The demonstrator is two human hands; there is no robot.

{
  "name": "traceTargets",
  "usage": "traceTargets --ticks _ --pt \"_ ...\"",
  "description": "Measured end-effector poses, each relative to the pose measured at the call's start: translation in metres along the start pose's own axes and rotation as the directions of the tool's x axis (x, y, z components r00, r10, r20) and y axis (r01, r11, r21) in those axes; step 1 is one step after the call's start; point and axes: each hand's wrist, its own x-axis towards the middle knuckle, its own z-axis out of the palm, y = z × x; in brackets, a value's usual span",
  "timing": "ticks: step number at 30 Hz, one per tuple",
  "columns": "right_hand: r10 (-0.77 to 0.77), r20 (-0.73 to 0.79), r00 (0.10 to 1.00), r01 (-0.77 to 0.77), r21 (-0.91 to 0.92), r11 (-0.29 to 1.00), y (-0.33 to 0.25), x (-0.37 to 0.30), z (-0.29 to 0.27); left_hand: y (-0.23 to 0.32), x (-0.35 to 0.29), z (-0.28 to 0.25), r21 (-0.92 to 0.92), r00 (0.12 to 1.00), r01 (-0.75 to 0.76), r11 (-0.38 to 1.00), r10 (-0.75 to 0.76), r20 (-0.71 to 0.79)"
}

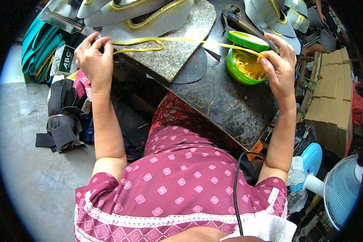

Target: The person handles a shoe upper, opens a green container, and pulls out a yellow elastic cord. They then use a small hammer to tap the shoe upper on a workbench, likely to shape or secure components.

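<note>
A thin yellow strip (181, 39) stretches across the work table between my hands, with one length looped back over the stone slab. Its left end is pinched in the fingers of my left hand (94, 58), beyond the slab's left edge. My right hand (279, 66) grips the other end between thumb and fingers, beside an open green tub (234, 70). Inside the tub is yellow, glossy stuff with strip-like curls. The tub's green lid (248, 40) lies just behind it. Grey shoe uppers (165, 24) with yellow edging rest on the slab (193, 34).
A hammer (232, 20) lies on the dark table (230, 105), near more grey uppers (266, 20). A dark flat piece (193, 68) is by the slab. Stacked cardboard (328, 92) and a fan (343, 189) stand right; teal cloth (38, 48) and black rolls (62, 121) lie left.
</note>
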Motion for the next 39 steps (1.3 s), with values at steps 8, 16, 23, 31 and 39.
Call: traceTargets --ticks 8,16,23,31,39 --pt "-0.050 -0.033 0.998 0.051 0.021 0.998 -0.007 0.014 0.004 0.134 -0.006 -0.001 -0.439 0.956 -0.289 0.851 0.283 -0.080" --pt "-0.067 -0.066 0.996 0.062 -0.079 0.995 -0.020 0.020 -0.004 0.231 0.006 0.024 -0.492 0.897 -0.442 0.750 0.349 -0.273" --pt "-0.067 -0.018 0.998 0.066 -0.037 0.997 -0.014 0.017 -0.001 0.181 0.024 0.013 -0.436 0.909 -0.403 0.805 0.296 -0.294" --pt "-0.033 0.024 0.999 0.035 -0.062 0.997 -0.002 0.004 0.006 0.013 0.012 0.004 -0.021 1.000 0.020 1.000 -0.021 -0.009" --pt "-0.051 -0.004 0.999 0.051 -0.025 0.998 -0.003 0.009 0.005 0.133 -0.007 0.016 -0.387 0.942 -0.334 0.860 0.295 -0.158"
